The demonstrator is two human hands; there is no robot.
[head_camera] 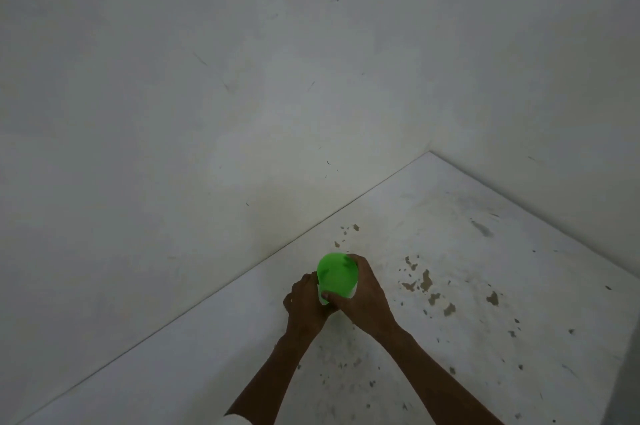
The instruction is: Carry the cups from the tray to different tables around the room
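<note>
Cup (pixel 336 276) front and centre, bright green, caught between both hands over a white table (pixel 450 251) pushed into a corner. Left hand (pixel 304 301) wraps the near-left side, fingers curled round the wall of it. Right hand (pixel 363 289) clamps from the right, thumb across the front, fingertips up at the rim. Both are closed on the cup, no daylight between palm and plastic. The cup tilts away from the camera; whether its base touches the tabletop is hidden behind the hands, so I cannot tell. It sits close to the table's left edge, near the wall (pixel 173 113). The surface is worn, brown chips and dark specks scattered to the right of the hands. Forearms are bare, with a sliver of white sleeve (pixel 239 419) at the bottom edge.
</note>
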